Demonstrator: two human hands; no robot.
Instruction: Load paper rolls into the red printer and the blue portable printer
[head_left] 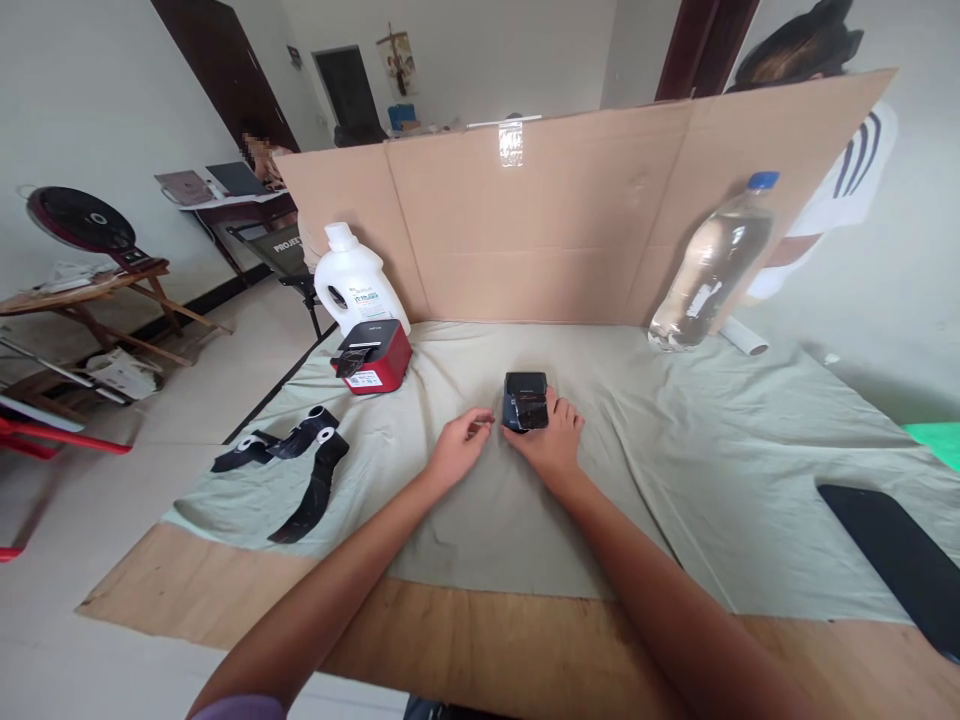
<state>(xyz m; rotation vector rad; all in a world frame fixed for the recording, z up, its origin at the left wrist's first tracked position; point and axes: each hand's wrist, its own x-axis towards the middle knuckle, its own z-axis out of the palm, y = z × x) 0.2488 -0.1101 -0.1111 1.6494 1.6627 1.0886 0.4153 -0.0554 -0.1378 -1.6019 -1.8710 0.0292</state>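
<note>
A small black label printer (pixel 526 384), with a short glossy dark strip hanging over its front, stands in the middle of the cloth. My right hand (pixel 555 448) grips it from the right side, thumb along the lower front edge and fingers behind its right side. Just left of it, my left hand (pixel 460 446) rests low over the cloth, fingers loosely curled and apart, holding nothing and not touching the printer. Farther left is a red printer (pixel 386 362) with a black top and a similar dark strip. Nearer lie several rolls of black strip (pixel 313 490) with white cores, partly unrolled.
A cardboard panel (pixel 525 230) stands across the table's back. Before it are a white jug (pixel 360 280) at left and a large clear bottle with a blue cap (pixel 712 265) at right. A black phone-like slab (pixel 892 550) lies front right. A person's striped sleeve (pixel 855 165) shows behind the panel.
</note>
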